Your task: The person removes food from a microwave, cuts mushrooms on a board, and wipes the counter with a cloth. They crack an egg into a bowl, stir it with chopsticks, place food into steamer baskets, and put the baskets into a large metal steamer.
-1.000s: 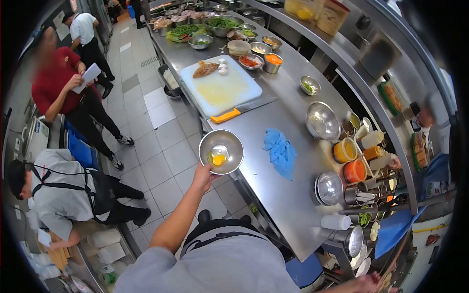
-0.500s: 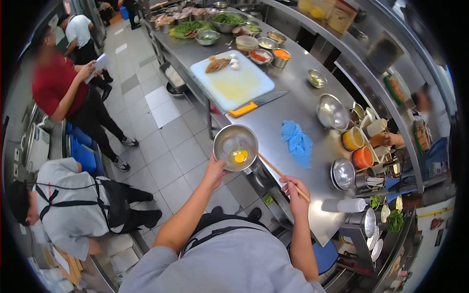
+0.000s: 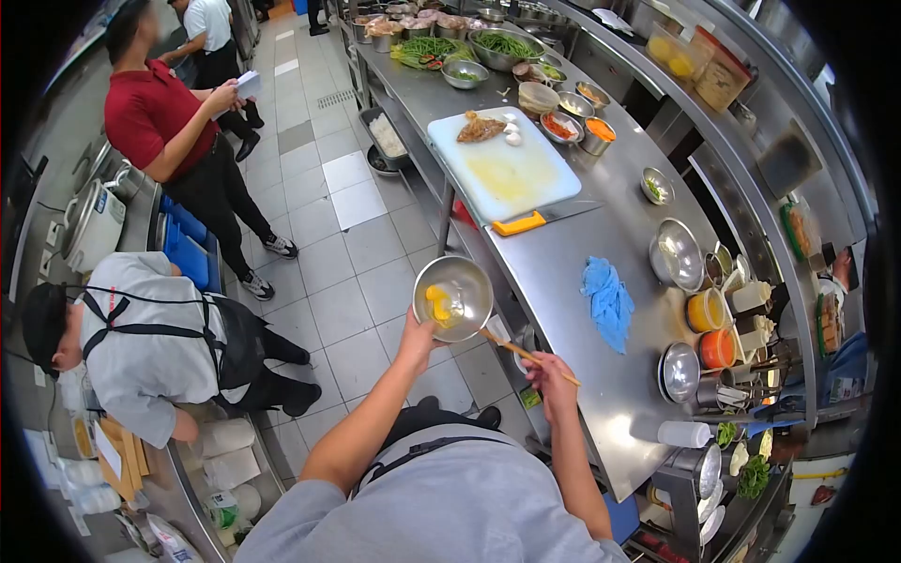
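Observation:
My left hand (image 3: 419, 342) grips a steel mixing bowl (image 3: 476, 289) by its near-left rim, holding it in front of me beside the counter. Raw egg (image 3: 438, 302) with yellow yolk lies toward the bowl's left side. Between the fingers of my right hand (image 3: 552, 377) are wooden chopsticks (image 3: 508, 345), slanting up to the left. Their tips reach the bowl's lower right rim. On the counter ahead, a yellow-handled knife (image 3: 522, 223) lies along the near edge of a white cutting board (image 3: 549, 180). A crumpled blue cloth (image 3: 608, 305) rests right of the bowl.
The steel counter (image 3: 554, 258) runs along my right, with bowls of vegetables (image 3: 507, 52) at its far end. Sauce containers (image 3: 718, 347) line its right side. One person in red (image 3: 155, 122) stands left; another in grey (image 3: 155, 338) bends over a left-hand counter.
My view has swung left, so the counter sits farther right. The yolk has shifted to the bowl's left side. My right hand has come closer to the bowl with the chopsticks.

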